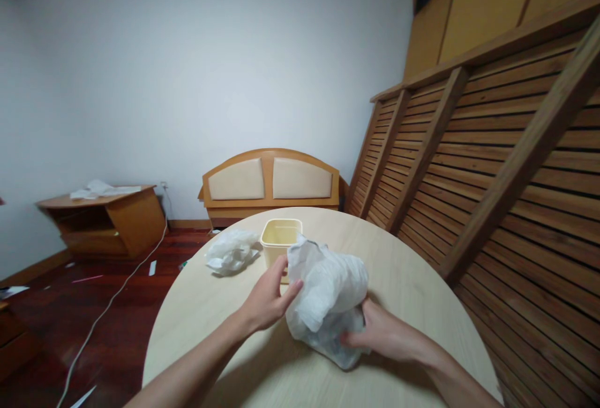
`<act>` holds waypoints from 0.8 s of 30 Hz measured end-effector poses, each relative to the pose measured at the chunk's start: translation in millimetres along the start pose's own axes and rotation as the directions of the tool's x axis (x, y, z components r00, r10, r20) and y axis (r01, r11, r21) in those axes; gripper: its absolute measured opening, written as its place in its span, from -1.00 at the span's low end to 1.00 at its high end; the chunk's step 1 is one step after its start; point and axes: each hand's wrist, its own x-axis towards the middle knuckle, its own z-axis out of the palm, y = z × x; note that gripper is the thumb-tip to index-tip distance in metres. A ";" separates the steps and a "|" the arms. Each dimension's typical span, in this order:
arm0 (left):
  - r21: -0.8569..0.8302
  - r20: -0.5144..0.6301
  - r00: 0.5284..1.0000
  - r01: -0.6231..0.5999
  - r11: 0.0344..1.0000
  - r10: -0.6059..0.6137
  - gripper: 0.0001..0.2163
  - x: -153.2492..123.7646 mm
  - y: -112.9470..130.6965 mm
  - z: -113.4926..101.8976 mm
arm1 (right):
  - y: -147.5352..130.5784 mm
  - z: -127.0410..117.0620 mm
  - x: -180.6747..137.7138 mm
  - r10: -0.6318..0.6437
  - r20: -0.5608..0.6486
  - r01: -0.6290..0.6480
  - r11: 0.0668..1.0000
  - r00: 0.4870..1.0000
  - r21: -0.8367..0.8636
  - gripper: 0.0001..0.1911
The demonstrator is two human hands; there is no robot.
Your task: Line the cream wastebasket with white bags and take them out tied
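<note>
A crumpled white plastic bag (328, 289) is held between both hands just over the near half of the round table. My left hand (272, 295) pinches the bag's upper left edge, thumb toward me and fingers partly hidden behind it. Lower down on the right side, my right hand (375, 328) grips the bag, with its thumb on the near face and its other fingers out of sight. What the bag contains, if anything, I cannot make out. Right behind my left hand stands a pale yellow square bin (274, 252), upright and partly covered by the bag.
Another crumpled clear-white plastic bag (232, 252) lies left of the bin on the round table (201, 333). Beyond the table stands a padded headboard (269, 177). Slatted wooden panels (469, 164) lean at the right. A low cabinet (112, 220) and a white cable (110, 305) are at left.
</note>
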 end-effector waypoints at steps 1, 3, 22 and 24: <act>0.008 0.021 1.000 -0.003 1.000 0.003 -0.58 -2.5 -2.1 1.5 | -1.4 2.6 -0.9 0.011 0.007 -0.011 1.000 1.000 0.000 -0.28; 0.034 0.092 0.996 -0.019 0.999 0.016 -0.50 -7.4 -6.0 4.4 | -4.8 5.7 -1.3 -0.005 0.003 0.005 1.000 1.000 0.005 -0.29; -0.200 0.017 0.991 0.135 0.970 -0.135 -0.63 -2.3 -20.6 7.9 | -16.6 -10.8 38.4 -0.108 -0.186 0.130 0.985 0.977 0.113 -0.80; -0.200 -0.082 0.985 0.133 0.971 -0.152 -0.53 -5.6 -26.0 2.8 | -12.2 -16.0 37.5 -0.132 -0.341 0.188 0.972 0.931 0.137 -0.73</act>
